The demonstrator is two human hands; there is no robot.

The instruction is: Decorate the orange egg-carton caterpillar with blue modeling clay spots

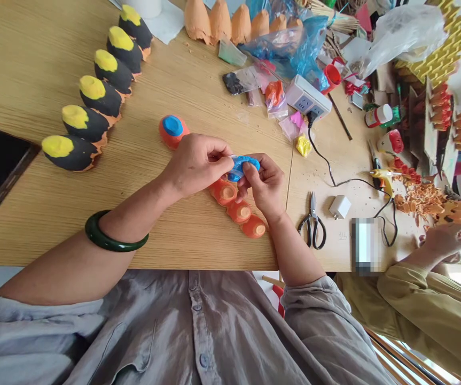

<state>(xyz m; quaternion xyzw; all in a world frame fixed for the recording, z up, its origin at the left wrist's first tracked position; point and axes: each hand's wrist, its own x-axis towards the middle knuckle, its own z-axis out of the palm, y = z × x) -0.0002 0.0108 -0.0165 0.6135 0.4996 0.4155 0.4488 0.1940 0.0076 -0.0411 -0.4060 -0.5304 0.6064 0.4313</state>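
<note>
Between my hands, above the wooden table (pixel 142 214), is a small clear bag of blue clay (pixel 242 168). My left hand (pixel 204 166) pinches the bag's left end, its fingers closed. The right end is gripped by my right hand (pixel 263 184), thumb pressed on the blue clay. Below my hands runs a slanting row of orange-red pieces (pixel 241 212) with pale round tips; part of the row is hidden by my hands. At the row's upper left, an orange-red piece (pixel 166 140) bears a flat blue patch (pixel 172 125) on top.
Black pieces with yellow tops (pixel 114 76) line the left. Orange cones (pixel 219 21) stand at the back. A power strip (pixel 308 96), scissors (pixel 312 222), white adapter (pixel 340 206) and glue gun (pixel 383 176) lie to the right. Another person's hand (pixel 450 238) is at the far right.
</note>
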